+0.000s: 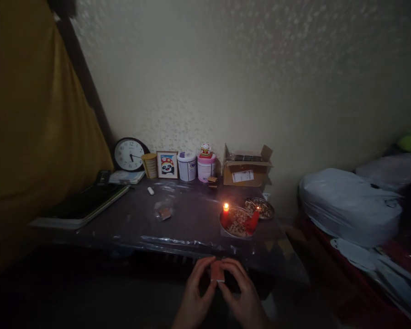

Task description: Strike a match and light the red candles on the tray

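Observation:
In front of the table's near edge, both my hands hold a small reddish box (218, 271) that looks like a matchbox, with a pale strip along its lower edge. My left hand (199, 288) pinches its left side between thumb and fingertips. My right hand (240, 288) grips the right side in the same way. Beyond them, a round tin (237, 235) filled with what look like matchsticks holds a lit red candle (225, 215) at its left. A second red candle (252, 221), tilted and with a small glow at its tip, is at the right.
Another round tin (260, 208) of sticks sits behind. A plastic-wrapped packet (163, 211) and a white stub (150, 190) lie on the dark table (123, 219). Along the wall stand a clock (129, 154), picture frame (167, 165), tubs (187, 167) and an open carton (246, 176).

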`<move>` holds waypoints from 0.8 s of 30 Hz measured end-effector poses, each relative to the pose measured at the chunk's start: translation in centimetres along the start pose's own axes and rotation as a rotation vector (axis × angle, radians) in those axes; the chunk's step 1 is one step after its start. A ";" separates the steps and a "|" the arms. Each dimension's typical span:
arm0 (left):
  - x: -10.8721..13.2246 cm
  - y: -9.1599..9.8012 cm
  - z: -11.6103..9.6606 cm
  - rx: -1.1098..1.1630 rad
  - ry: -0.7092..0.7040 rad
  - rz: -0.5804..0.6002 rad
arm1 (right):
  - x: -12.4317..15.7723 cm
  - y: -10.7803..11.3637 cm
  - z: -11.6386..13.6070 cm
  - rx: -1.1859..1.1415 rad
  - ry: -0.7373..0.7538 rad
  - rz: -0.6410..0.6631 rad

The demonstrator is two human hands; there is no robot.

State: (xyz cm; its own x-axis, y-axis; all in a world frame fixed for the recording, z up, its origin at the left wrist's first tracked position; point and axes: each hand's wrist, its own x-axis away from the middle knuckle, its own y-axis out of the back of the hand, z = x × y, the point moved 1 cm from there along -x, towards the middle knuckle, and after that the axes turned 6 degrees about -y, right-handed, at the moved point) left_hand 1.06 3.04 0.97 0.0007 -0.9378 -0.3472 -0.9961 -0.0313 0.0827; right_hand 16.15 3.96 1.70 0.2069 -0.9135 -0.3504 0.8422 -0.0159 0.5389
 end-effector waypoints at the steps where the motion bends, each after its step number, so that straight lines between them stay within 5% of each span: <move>1: 0.0 0.0 0.2 -0.009 -0.009 -0.002 | 0.0 0.0 0.0 0.023 -0.001 -0.005; 13: 0.1 -0.3 1.3 -0.066 -0.142 0.017 | 0.0 -0.8 -1.0 0.154 0.078 -0.119; 24: -0.1 -0.4 0.8 -0.099 -0.127 0.025 | -0.3 -1.0 -1.9 0.182 0.172 -0.196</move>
State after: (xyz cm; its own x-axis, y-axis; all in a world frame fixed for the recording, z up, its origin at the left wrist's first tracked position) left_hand 1.36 3.42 0.27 -0.0411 -0.8875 -0.4590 -0.9820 -0.0488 0.1824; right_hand 16.21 5.05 -0.17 0.1440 -0.8037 -0.5774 0.7744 -0.2717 0.5713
